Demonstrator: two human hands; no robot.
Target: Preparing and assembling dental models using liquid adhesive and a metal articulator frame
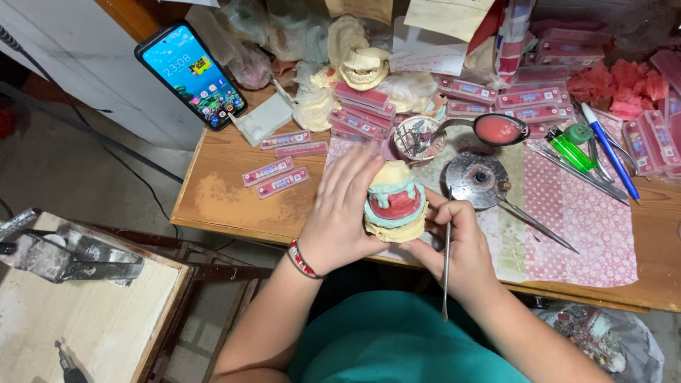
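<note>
A cream plaster dental model [395, 203] with pink wax and a teal rim sits cupped over the tabletop's [227, 191] near edge. The left hand [339, 213] wraps its side, fingers closed on it; the right hand [457, 245] props it underneath while pinching a slim metal tool [446, 266]. The wax looks partly shaped. A small round burner [474, 179] stands just behind.

Left hand [340, 213]: forearm rises from lower left, wrist bent slightly, beaded band at wrist. Back of hand faces camera, fingers [355, 170] extended up and forward, close together, curved over held mass, palm pressed against it. Right hand [457, 245]: forearm enters from lower right, wrist straight. Fingers curled inward, thumb on top, cupping same mass from below and right. Thin metal tool pinched in same fist, shaft pointing down toward body. Hands near, facing each other, both closed in grip.
</note>
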